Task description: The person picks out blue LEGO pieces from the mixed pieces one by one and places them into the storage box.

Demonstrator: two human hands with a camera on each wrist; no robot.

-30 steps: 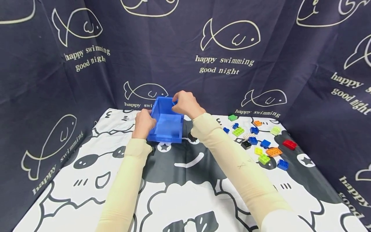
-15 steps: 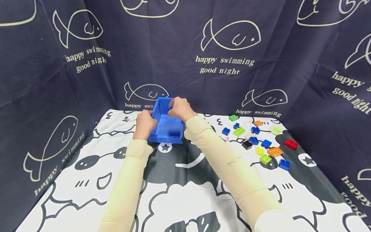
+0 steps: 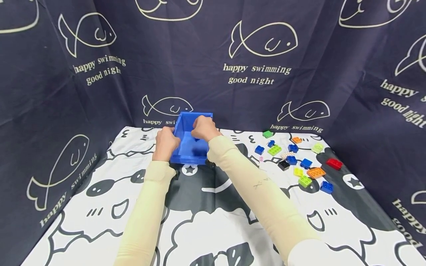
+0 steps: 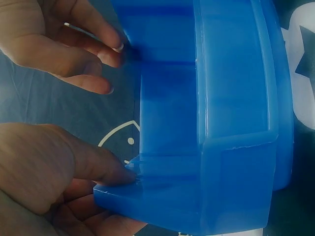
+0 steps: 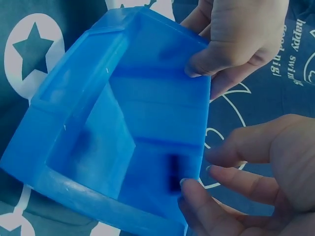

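Observation:
A blue plastic bin with a low front lip stands at the back of the table. My left hand grips its left side wall, thumb inside and fingers outside, as the left wrist view shows. My right hand hovers over the bin's open top. Its fingers are loosely bent and spread, with nothing between them in the left wrist view. Just below them, inside the bin, is a small dark blue piece; in the right wrist view this dark piece is blurred.
Several loose toy bricks lie scattered at the right, among them a red brick, an orange brick, a black brick and a green brick. A dark curtain printed with fish hangs behind the table.
My right hand has moved down and slightly left, from the bin's back right rim to over its inside. A dark blue piece now shows below its fingers. The left hand keeps its hold.

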